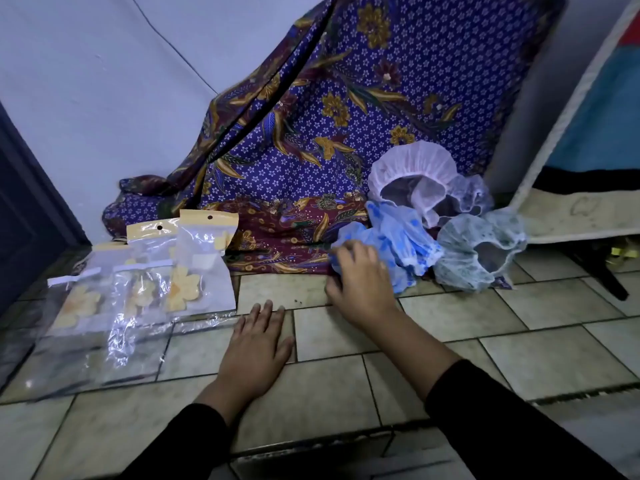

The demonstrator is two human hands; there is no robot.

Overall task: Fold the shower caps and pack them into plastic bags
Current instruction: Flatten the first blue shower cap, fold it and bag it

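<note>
At the foot of the batik cloth point(346, 116), a right hand point(360, 285) closes on the blue shower cap point(398, 237).

Head view: the blue shower cap lies crumpled on the cloth's lower hem, its bulk running up and to the right, away from the right hand, whose curled fingers grip its left edge. A pink cap point(412, 161), a lilac cap point(476, 188) and a pale green cap point(457, 237) are heaped at the cloth's right end. The left hand point(258, 348) lies flat on the floor tiles point(485, 313) in front of the hem, fingers straight, holding nothing. It is nearer than the right hand to the plastic bags point(201, 261) at the cloth's left end. The right hand is plainly the closer to the blue shower cap. Drawing the cap back onto the tiles would likely bring it within the left hand's reach for folding.
</note>
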